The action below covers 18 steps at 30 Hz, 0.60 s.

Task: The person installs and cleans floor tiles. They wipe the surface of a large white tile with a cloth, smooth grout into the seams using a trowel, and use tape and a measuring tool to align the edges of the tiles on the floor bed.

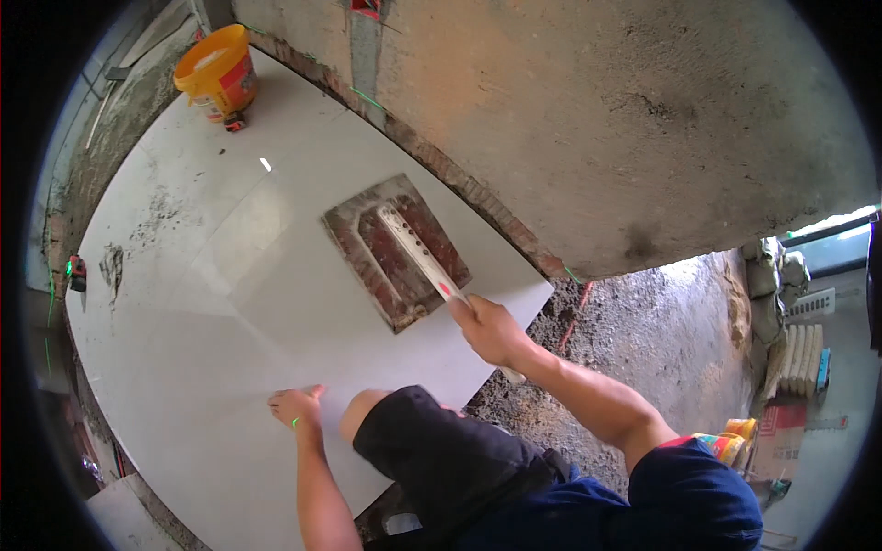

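My right hand [493, 331] is closed round the long white handle of a flat tile tamper [363, 241]. The tamper's broad, square, mortar-stained plate is over large pale floor tiles [230, 294]; I cannot tell whether it touches them. Red and dark holes mark the handle, whose butt end pokes out below my fist. My left hand [296, 405] lies on the tile surface beside my bent knee, fingers apart and holding nothing. A small green laser mark falls on its wrist.
A yellow bucket [219, 75] stands at the far left corner, with a small dark device before it. Another small device [76, 273] sits at the left edge. A rough cement wall [588, 119] borders the tiles. Rough mortar bed [643, 331] lies at right, near yellow containers [726, 445].
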Each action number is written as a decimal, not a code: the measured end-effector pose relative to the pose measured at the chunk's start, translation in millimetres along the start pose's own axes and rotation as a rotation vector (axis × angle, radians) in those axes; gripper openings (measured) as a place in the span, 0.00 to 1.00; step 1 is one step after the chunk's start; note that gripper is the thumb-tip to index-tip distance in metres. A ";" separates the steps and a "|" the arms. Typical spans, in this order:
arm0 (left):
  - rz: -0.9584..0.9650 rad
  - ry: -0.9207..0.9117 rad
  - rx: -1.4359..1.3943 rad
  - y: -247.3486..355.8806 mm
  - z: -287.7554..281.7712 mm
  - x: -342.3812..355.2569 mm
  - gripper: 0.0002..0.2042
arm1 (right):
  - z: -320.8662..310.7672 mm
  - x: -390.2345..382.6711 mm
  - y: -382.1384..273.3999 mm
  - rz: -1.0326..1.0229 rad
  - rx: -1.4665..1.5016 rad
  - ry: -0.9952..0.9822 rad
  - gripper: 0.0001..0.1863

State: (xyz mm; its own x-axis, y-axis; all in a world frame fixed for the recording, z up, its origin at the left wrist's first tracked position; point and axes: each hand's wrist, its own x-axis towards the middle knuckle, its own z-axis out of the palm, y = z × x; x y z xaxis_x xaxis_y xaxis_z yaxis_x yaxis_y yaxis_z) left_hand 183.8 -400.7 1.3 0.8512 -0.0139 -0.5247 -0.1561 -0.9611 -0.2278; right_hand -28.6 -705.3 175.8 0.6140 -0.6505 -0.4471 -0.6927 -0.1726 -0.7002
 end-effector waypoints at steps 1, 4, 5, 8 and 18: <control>-0.006 -0.013 0.031 0.2 -0.5 -0.6 0.57 | -12.6 -27.1 2.3 -0.159 -0.052 0.072 0.22; 0.003 -0.008 0.080 -1.6 -1.9 0.5 0.56 | -14.0 -79.2 25.6 -0.163 -0.062 0.110 0.18; 0.018 -0.006 0.070 -1.7 -1.4 1.6 0.54 | -3.0 -80.0 34.5 -0.086 -0.081 0.079 0.18; 0.041 -0.036 0.065 -1.0 -2.2 7.8 0.52 | 40.4 -27.6 42.6 0.329 -0.369 -0.130 0.27; 0.062 0.010 -0.007 -2.5 -7.4 -0.2 0.50 | 1.4 -71.7 21.9 -0.230 0.013 0.141 0.23</control>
State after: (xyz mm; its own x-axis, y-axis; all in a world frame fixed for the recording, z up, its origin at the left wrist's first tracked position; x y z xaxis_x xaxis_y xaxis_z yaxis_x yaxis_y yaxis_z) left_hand 187.8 -400.4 8.0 0.8450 -0.0759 -0.5293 -0.2050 -0.9602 -0.1896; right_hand -87.2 -661.4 191.8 0.6951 -0.6923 -0.1938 -0.5355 -0.3187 -0.7821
